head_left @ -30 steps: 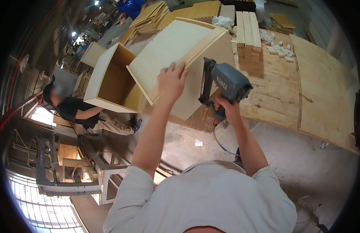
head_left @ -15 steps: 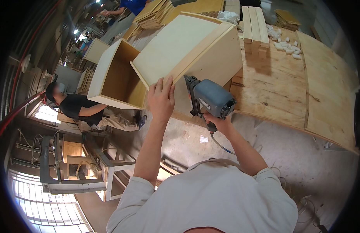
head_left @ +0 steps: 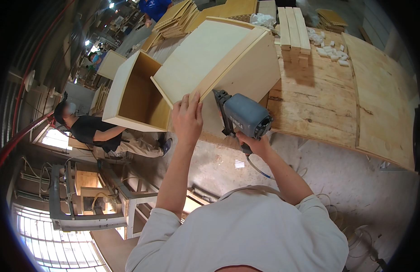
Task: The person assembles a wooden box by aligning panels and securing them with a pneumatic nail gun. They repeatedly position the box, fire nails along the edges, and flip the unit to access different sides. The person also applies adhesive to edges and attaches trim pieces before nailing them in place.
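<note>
A pale wooden box [head_left: 205, 52] lies tilted on the workbench, with a light strip along its upper edge. My left hand [head_left: 188, 120] grips its near corner, fingers bent over the edge; the thumb is hidden. In my right hand [head_left: 257, 146] is a blue-grey and black nail gun [head_left: 247, 114], with my fingers wrapped round its handle. The gun's nose is up at the box's side panel, just right of my left hand; whether it touches cannot be made out. An air hose [head_left: 259, 171] trails from the handle.
An open wooden box [head_left: 144, 97] stands at left, beside a person in black [head_left: 99, 131]. Stacked wood strips [head_left: 295, 31] and white blocks [head_left: 333, 53] lie on the plywood bench [head_left: 316, 109]. A metal frame [head_left: 92, 222] is at lower left. Another person [head_left: 154, 7] stands far back.
The view has shifted slightly. Both my hands, the nail gun and the tilted box keep nearly the same places relative to each other. The far person in blue has lowered an arm.
</note>
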The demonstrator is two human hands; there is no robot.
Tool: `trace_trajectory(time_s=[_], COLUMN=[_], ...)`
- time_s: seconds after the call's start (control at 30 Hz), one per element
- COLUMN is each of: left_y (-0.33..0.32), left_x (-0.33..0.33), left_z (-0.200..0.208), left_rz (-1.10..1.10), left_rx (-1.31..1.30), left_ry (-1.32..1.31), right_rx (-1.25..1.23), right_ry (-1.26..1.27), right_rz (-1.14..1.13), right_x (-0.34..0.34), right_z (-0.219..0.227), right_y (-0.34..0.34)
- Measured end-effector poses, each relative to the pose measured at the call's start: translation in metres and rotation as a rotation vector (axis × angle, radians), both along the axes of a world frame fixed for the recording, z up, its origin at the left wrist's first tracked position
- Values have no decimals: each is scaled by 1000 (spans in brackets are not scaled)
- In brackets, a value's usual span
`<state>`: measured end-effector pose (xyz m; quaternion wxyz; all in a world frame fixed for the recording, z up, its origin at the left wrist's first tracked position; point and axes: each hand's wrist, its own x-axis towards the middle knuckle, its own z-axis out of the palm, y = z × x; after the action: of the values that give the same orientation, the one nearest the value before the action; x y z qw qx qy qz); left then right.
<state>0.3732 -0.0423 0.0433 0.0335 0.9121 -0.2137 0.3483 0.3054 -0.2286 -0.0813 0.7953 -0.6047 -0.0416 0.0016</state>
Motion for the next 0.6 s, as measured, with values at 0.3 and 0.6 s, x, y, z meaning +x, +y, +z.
trace_trajectory(time_s=[0.3,0.6], left_y=[-27,36], left_x=[14,-14], left_z=[4,15], left_rz=[15,-163], left_rx=[-141,11], left_ry=[194,199], right_rx=[319,83], right_ry=[-71,-42], right_rz=[42,127], right_x=[11,-25], right_z=[15,-6], right_y=[-20,4])
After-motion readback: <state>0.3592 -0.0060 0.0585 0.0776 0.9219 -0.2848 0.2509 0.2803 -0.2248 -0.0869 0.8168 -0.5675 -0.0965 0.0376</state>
